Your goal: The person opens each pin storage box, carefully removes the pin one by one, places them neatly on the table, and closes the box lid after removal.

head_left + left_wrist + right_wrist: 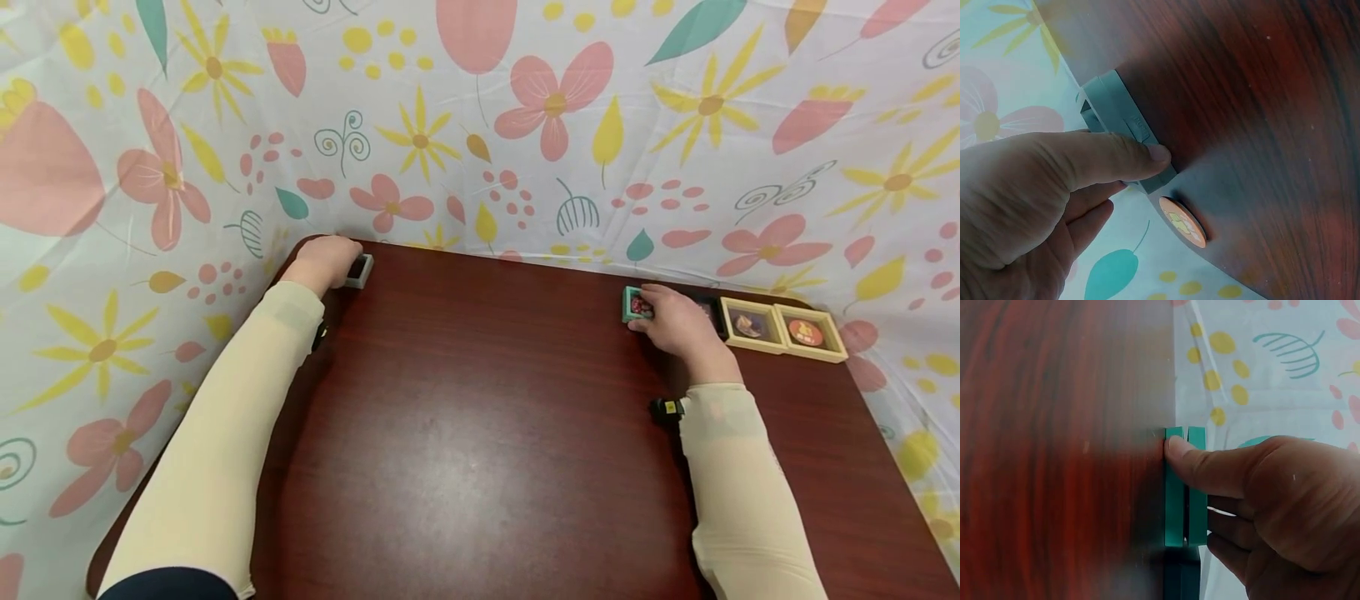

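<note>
At the table's far left corner my left hand (324,257) grips a small grey open-framed box (1116,94). Its thumb lies on the box's side, with the other fingers behind. A round orange disc with a yellow figure (1184,222) sits beside that box near the table edge. My right hand (678,325) holds a green frame-like box (627,306) with a red picture inside, at the back right. Two green layers (1174,512) with a thin gap between them show under the right thumb. A black box (1182,575) adjoins the green one, partly hidden by the hand.
Right of the black box stand two cream boxes, one with a purplish round picture (748,325), the other with an orange disc (806,333). A flower-patterned cloth (465,150) rises behind the dark reddish wooden table (465,417) and along its left side.
</note>
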A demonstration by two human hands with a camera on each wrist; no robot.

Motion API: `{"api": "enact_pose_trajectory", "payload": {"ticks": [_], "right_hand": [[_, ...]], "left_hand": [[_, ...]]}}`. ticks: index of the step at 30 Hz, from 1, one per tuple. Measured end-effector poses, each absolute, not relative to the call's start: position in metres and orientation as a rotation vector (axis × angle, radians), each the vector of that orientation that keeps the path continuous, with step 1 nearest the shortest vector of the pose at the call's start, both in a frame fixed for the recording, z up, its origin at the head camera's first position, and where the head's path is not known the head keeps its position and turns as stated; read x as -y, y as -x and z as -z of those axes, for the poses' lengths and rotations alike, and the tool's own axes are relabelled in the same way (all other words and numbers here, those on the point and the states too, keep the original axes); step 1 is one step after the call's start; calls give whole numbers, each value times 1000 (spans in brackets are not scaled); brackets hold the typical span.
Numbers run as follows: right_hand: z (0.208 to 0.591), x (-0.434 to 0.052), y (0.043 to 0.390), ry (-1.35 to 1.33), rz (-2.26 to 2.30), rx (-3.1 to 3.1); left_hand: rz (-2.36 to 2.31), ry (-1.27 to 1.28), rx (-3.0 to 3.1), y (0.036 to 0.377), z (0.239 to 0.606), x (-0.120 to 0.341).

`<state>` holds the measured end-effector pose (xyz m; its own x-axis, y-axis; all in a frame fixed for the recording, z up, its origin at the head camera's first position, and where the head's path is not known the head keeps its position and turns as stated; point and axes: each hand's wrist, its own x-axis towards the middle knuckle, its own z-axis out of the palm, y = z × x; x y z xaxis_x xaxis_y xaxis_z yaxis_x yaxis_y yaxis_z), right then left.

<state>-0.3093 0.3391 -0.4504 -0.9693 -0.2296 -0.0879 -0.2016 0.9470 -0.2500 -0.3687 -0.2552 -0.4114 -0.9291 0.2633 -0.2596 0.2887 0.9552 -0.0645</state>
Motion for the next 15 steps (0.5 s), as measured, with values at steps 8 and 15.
{"api": "enact_pose_trajectory", "payload": {"ticks": [8,15], "right_hand": [[451,-337,309,424,383,-3024],[451,-319,305,524,464,-3006]], "left_hand": [[125,-395,-2858,366,413,255],[135,-376,-2871,365,412,252]]}}
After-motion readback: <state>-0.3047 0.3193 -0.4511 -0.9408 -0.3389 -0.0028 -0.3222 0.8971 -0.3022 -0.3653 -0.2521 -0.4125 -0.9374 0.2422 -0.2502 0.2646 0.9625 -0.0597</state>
